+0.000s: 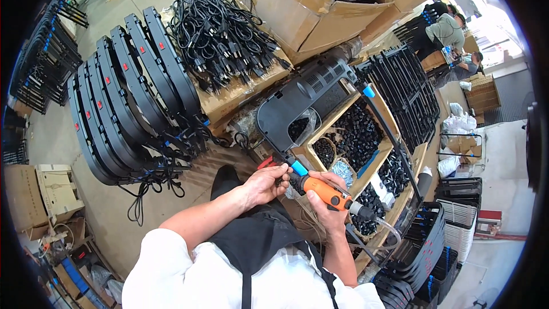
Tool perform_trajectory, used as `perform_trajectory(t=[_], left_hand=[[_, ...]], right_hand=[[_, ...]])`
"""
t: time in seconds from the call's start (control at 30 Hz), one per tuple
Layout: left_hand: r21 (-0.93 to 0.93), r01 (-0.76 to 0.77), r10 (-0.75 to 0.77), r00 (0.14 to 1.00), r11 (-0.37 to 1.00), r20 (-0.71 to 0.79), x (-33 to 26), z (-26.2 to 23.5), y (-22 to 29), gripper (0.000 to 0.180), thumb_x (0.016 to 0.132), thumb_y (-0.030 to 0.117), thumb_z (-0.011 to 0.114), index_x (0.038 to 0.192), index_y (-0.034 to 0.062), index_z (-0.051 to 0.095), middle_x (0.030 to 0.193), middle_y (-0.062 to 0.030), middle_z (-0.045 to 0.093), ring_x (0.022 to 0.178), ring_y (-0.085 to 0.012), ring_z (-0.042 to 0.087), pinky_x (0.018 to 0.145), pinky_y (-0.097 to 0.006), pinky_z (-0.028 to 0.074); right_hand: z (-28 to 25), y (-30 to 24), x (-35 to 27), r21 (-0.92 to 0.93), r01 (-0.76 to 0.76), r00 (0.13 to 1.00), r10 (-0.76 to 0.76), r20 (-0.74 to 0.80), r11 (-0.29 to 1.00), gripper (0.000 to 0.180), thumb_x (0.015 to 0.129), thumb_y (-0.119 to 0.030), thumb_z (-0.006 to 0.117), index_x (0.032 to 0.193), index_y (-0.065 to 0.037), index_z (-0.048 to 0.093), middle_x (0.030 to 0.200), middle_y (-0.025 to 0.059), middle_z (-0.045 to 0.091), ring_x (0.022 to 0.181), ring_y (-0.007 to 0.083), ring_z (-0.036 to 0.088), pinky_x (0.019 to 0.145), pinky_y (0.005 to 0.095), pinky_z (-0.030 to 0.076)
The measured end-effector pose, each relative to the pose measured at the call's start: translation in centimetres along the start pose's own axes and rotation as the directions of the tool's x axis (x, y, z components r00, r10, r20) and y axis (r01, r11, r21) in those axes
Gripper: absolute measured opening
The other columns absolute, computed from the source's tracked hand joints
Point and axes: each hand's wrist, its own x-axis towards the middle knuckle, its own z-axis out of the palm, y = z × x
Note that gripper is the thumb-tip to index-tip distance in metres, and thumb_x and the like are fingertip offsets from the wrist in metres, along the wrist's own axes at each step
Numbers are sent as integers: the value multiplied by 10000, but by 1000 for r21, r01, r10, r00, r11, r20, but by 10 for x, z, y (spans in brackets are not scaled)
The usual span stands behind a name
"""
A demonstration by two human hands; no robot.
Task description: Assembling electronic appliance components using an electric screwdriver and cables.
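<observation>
My right hand (330,213) is wrapped round an orange and black power screwdriver (325,190), with a clear hose curving away from its rear end. The tool's front points left, toward a blue sleeve (298,167) on a black tube. My left hand (266,185) is closed at the tool's front end, fingertips pinched beside the tube; what they hold is too small to make out. The tube joins a large black plastic housing (274,115) with vent slots, lying over the bench. Beyond the screwdriver a wooden tray (309,150) holds small black parts and silver screws (342,170).
Bundled black power cords (220,34) lie on a cardboard box ahead. Several curved black housings (128,88) stand in a row at left, cords trailing. An open carton (280,8) is at the back. Black frames (400,91) are stacked at right; people (449,31) work beyond.
</observation>
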Motion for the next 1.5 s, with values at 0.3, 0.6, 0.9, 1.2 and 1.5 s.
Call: perform_trajectory(t=[0.3,0.6,0.9,1.2,1.5], left_hand=[[-75,-39,36,998,996,-43,2,0,11,237,1116,275,589,1154,56,672,893,-20,680,774,-172,695,697,-280,626],[-99,18,-12,998,995,63,13,-8,2,302,1141,324,531,1185,57,664,905,-24,690,744,-163,676,647,-284,576],[205,-22,38,997,978,-72,-9,-1,2,390,1169,347,443,1188,17,650,1052,-109,722,918,-224,735,849,-359,631],[394,-160,148,987,905,60,-14,-19,8,314,1148,343,531,1142,75,693,888,2,657,688,-100,560,584,-231,435],[276,-229,241,970,934,-12,-18,-24,21,269,1124,262,583,1208,33,697,984,-41,738,797,-133,669,718,-278,571]], right_hand=[[17,-15,6,-10,3,998,-4,-61,1000,534,904,3,778,1374,-23,527,1343,215,676,1253,288,659,1123,441,509],[26,-13,12,-51,-59,992,52,-118,997,527,905,30,767,1373,-30,530,1342,199,682,1245,268,659,1122,425,506],[35,15,42,-128,-24,996,13,-91,991,538,913,17,779,1389,-16,529,1321,175,695,1218,237,666,1101,401,517],[47,18,71,-268,-20,1000,18,-9,963,395,896,-41,811,1267,-16,678,1161,123,755,1036,169,722,933,322,582],[51,19,81,-267,-21,999,30,31,964,355,874,-54,817,1212,-20,715,1160,104,760,1031,161,720,932,314,576]])
